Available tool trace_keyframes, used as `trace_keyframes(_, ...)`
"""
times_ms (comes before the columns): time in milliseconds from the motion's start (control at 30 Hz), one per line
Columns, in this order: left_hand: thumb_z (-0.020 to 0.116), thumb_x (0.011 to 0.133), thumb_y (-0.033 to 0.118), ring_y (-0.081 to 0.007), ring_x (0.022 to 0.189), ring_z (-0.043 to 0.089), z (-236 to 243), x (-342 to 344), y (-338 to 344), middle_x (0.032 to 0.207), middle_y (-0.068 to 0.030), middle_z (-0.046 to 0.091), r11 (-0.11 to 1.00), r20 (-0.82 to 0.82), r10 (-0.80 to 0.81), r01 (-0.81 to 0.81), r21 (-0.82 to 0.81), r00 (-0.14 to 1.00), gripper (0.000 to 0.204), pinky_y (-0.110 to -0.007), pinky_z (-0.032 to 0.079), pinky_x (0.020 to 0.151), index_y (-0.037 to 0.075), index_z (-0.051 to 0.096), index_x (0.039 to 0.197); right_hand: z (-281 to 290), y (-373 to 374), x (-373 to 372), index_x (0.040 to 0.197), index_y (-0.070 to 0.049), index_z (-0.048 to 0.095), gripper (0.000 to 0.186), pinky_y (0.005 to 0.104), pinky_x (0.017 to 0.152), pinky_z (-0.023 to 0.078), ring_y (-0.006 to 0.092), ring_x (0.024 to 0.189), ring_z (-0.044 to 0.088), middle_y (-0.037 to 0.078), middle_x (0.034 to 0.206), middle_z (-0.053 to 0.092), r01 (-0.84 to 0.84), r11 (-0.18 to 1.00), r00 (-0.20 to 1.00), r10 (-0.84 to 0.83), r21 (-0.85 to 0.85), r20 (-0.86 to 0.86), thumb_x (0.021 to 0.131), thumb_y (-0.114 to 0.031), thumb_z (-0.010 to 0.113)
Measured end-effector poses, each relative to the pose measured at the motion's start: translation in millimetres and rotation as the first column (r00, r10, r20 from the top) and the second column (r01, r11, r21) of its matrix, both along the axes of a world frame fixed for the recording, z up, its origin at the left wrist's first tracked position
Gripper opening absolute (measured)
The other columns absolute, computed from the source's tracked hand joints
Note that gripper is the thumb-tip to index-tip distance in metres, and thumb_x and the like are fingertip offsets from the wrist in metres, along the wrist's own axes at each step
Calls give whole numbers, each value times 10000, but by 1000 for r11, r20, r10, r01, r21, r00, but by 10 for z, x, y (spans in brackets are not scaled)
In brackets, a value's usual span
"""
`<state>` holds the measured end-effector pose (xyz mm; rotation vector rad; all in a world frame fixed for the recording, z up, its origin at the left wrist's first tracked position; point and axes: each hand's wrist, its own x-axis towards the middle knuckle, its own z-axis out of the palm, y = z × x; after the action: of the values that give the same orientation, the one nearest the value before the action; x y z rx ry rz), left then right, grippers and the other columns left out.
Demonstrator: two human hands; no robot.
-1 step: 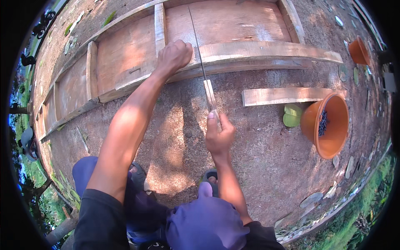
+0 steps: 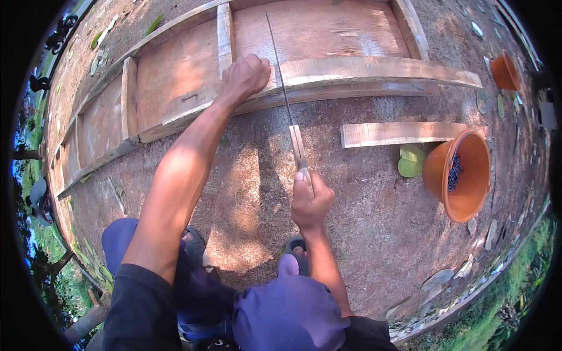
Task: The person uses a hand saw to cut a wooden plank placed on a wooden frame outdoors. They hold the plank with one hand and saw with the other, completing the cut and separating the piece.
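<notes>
My left hand [image 2: 246,76] has its fingers wrapped over a long wooden board [image 2: 363,70] on the near edge of a wooden frame with plywood panels [image 2: 175,64]. Just right of that hand, a thin saw blade [image 2: 284,88] crosses the board, its tip pointing away from me. My right hand [image 2: 307,199] grips the saw's pale wooden handle [image 2: 297,149], below the board and nearer my body. The underside of the board and the tips of my left fingers are hidden.
A loose plank [image 2: 398,133] lies on the dirt ground right of the saw. An orange bucket with dark nails [image 2: 468,196] rests tilted beside it, next to a green leaf [image 2: 410,161]. Another orange bucket [image 2: 504,73] is farther back. My sandalled feet show below.
My right hand and the saw handle have moved back toward me, slightly rightward, drawing the blade along. My left hand stays in place on the board.
</notes>
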<state>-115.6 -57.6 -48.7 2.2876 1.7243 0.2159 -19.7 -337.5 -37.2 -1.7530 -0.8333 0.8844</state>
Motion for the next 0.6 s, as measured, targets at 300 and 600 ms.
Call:
trace_keyframes(300, 367, 939, 266, -378, 811, 669, -83, 34, 145, 844, -270, 678, 990, 11, 67, -65, -126, 998, 428, -549, 494, 770, -42, 655, 866, -79, -491, -20, 785, -9, 630, 258, 297, 468, 414, 92, 496, 531, 37, 540, 553, 58, 989, 998, -59, 136, 4, 921, -228, 617)
trace_keyframes(600, 398, 906, 234, -405, 794, 664, 76, 106, 99, 791, -304, 669, 973, 106, 65, -39, -226, 992, 425, -537, 485, 831, -80, 662, 796, -25, -1189, 36, 857, 10, 659, 292, 329, 487, 448, 140, 498, 568, 66, 576, 591, 27, 996, 999, -30, 81, 35, 901, -275, 620)
